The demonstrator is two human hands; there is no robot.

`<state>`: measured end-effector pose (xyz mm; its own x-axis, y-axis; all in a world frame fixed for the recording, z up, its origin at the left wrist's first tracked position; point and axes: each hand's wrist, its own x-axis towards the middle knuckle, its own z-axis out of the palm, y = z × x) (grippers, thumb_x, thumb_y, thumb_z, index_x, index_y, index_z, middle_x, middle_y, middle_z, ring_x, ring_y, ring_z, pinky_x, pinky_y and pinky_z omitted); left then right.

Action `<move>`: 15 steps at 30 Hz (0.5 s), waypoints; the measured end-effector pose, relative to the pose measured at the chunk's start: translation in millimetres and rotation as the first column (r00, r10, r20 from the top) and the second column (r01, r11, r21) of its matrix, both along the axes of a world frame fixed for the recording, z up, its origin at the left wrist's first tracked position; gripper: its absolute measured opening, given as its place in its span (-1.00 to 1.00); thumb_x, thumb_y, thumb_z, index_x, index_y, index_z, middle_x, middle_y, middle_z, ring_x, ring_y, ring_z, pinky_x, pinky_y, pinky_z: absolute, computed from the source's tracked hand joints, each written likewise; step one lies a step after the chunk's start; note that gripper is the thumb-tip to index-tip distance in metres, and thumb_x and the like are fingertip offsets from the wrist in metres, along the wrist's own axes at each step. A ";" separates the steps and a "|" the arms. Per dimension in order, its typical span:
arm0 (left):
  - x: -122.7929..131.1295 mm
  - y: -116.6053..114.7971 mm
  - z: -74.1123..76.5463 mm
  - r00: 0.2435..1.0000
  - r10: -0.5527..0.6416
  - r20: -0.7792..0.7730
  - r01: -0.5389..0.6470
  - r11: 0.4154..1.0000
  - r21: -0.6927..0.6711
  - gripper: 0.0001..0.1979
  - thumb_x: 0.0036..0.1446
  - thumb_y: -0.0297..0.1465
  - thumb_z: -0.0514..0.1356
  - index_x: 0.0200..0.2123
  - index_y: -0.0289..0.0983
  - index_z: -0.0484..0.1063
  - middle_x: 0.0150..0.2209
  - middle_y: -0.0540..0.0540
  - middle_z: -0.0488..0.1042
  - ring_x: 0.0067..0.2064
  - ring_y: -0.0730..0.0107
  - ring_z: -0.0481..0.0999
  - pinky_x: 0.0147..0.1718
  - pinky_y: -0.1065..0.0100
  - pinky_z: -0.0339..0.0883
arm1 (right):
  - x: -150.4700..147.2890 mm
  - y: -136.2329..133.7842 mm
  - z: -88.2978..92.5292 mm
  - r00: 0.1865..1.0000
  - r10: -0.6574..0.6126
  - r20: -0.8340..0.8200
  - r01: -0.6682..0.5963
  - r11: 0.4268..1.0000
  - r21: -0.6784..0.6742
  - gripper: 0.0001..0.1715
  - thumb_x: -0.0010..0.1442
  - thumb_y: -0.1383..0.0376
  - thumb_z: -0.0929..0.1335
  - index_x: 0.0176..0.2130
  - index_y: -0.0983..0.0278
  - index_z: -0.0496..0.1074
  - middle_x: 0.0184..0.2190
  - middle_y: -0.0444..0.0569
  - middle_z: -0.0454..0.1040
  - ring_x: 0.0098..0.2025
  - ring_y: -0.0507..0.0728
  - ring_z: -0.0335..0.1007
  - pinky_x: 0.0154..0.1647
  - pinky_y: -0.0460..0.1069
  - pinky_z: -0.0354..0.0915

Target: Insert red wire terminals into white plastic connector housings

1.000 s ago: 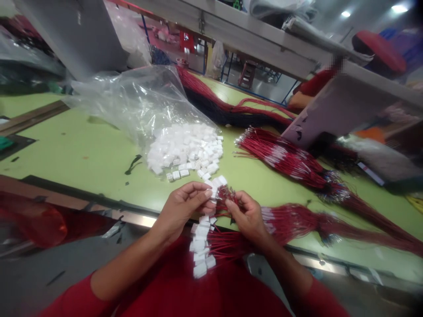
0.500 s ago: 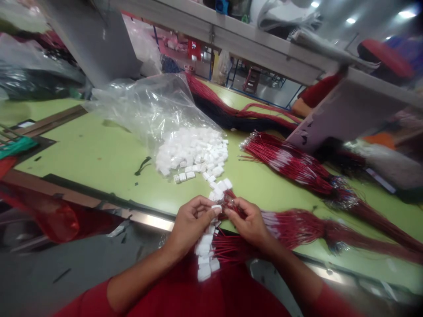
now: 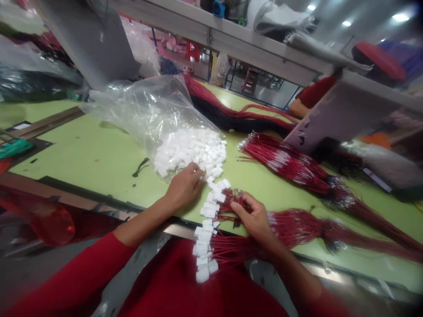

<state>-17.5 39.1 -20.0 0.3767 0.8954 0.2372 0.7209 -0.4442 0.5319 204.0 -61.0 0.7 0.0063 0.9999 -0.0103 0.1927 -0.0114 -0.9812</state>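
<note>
My left hand (image 3: 183, 186) is stretched forward to the near edge of a pile of small white plastic connectors (image 3: 191, 152) spilling from a clear plastic bag (image 3: 145, 108); its fingertips are curled down among the loose pieces and hidden. My right hand (image 3: 253, 215) pinches the tips of a bundle of red wires (image 3: 297, 224) lying across the green table (image 3: 86, 154). Wires fitted with white connectors (image 3: 205, 246) hang in a row over the table's front edge towards my lap.
A second bundle of red wires (image 3: 291, 165) lies farther back right, with red and dark wires (image 3: 228, 114) behind it. A grey shelf support (image 3: 333, 116) stands at right. Another person in a red sleeve (image 3: 312, 94) is across the table. Red plastic (image 3: 53, 220) hangs at lower left.
My left hand has left the spot beside my right hand and reached forward to the connector pile. My right hand stays on the red wire tips.
</note>
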 end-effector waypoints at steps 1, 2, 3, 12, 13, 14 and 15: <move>0.1 -0.4 0.2 1.000 -0.010 -0.002 0.010 1.000 0.011 -0.80 0.23 -0.39 0.08 -0.20 -0.27 0.50 -0.12 -0.21 0.42 -0.23 0.16 0.42 -0.36 0.29 0.20 | 0.9 0.0 0.7 1.000 0.001 0.013 0.000 1.000 -0.003 -0.77 0.20 0.14 0.40 -0.29 0.28 0.49 -0.38 -0.09 0.49 -0.34 0.08 0.39 -0.25 -0.04 0.35; 0.1 -2.0 0.7 1.000 -0.020 0.008 0.020 1.000 0.014 -0.83 0.23 -0.39 0.09 -0.23 -0.27 0.48 -0.16 -0.20 0.42 -0.23 0.16 0.41 -0.36 0.29 0.19 | 1.6 -0.1 1.8 1.000 0.008 0.016 -0.007 1.000 -0.016 -0.77 0.20 0.14 0.40 -0.30 0.28 0.48 -0.39 -0.09 0.48 -0.35 0.07 0.38 -0.26 -0.04 0.35; -0.2 -4.4 1.6 0.999 -0.027 0.028 0.027 1.000 0.000 -0.85 0.23 -0.38 0.09 -0.25 -0.26 0.46 -0.22 -0.18 0.43 -0.25 0.18 0.40 -0.37 0.30 0.18 | 2.2 -0.1 3.0 1.000 0.018 0.008 -0.017 0.999 -0.036 -0.77 0.20 0.14 0.39 -0.30 0.28 0.48 -0.40 -0.10 0.47 -0.36 0.07 0.37 -0.26 -0.04 0.34; 4.4 -35.0 41.9 0.797 -0.118 0.592 0.356 0.885 -0.302 -0.81 0.23 -0.27 0.15 -0.17 -0.23 0.45 -0.24 -0.08 0.50 -0.19 0.25 0.47 -0.17 0.31 0.32 | 3.6 -2.3 1.6 0.993 0.071 0.098 -0.068 0.997 -0.037 -0.83 0.24 0.21 0.35 -0.31 0.26 0.46 -0.42 -0.12 0.46 -0.37 0.07 0.37 -0.30 -0.05 0.32; 5.7 -37.8 45.5 0.797 -0.153 0.585 0.380 0.879 -0.289 -0.82 0.23 -0.28 0.15 -0.18 -0.23 0.46 -0.23 -0.08 0.50 -0.16 0.23 0.47 -0.14 0.30 0.32 | 4.8 -3.4 -0.6 0.982 0.058 0.179 -0.059 0.998 -0.001 -0.87 0.22 0.24 0.36 -0.28 0.26 0.47 -0.42 -0.11 0.47 -0.36 0.08 0.37 -0.27 -0.03 0.32; 6.7 -40.7 47.7 0.804 -0.186 0.565 0.394 0.878 -0.271 -0.83 0.23 -0.29 0.15 -0.18 -0.22 0.47 -0.22 -0.09 0.50 -0.15 0.22 0.47 -0.12 0.29 0.31 | 6.2 -4.7 -2.6 0.963 0.036 0.266 -0.049 0.998 0.041 -0.89 0.20 0.27 0.37 -0.27 0.25 0.49 -0.41 -0.11 0.48 -0.35 0.09 0.38 -0.23 -0.01 0.32; 7.4 -43.6 48.5 0.814 -0.218 0.538 0.401 0.881 -0.251 -0.83 0.24 -0.30 0.15 -0.17 -0.22 0.47 -0.21 -0.09 0.50 -0.14 0.21 0.46 -0.11 0.28 0.31 | 7.7 -6.2 -4.3 0.938 0.007 0.345 -0.039 0.996 0.084 -0.90 0.19 0.29 0.38 -0.26 0.25 0.49 -0.39 -0.09 0.49 -0.33 0.11 0.38 -0.19 0.01 0.31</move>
